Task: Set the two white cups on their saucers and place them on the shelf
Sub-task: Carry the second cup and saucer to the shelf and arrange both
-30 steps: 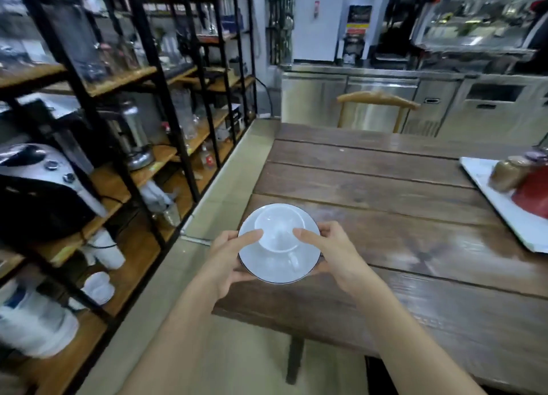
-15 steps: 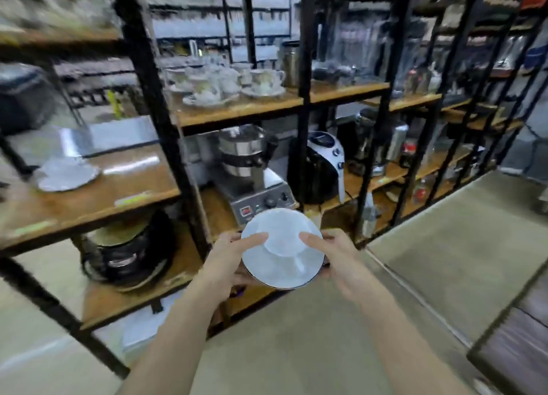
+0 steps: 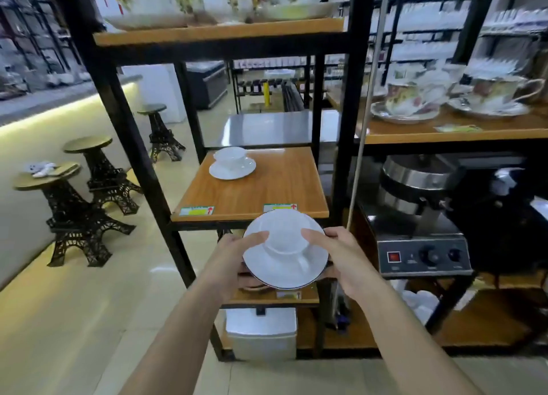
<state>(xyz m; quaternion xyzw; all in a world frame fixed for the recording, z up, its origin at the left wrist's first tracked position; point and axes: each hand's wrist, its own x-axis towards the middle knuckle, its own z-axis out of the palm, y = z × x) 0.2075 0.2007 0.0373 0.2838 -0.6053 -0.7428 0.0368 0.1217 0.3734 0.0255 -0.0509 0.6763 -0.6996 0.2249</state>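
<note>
Lower centre of the frame: the second white cup (image 3: 284,238) is sat on its saucer (image 3: 286,271), and the pair is clamped between the left hand (image 3: 234,261) and right hand (image 3: 345,256), thumbs pressed on the cup. Light, glazed, slippery, chippable stuff, so the saucer rim is best gripped from underneath. The first cup and saucer (image 3: 232,163) is parked on the wooden shelf (image 3: 267,187) mid-frame. Fingers under the saucer can't be seen.

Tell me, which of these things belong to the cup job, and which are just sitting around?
Part of the job:
- white cup on its saucer, held by left hand and right hand
- second white cup and saucer, already on the wooden shelf

Just there:
- floral teacups
- steel appliance
- tower-shaped stools
</note>
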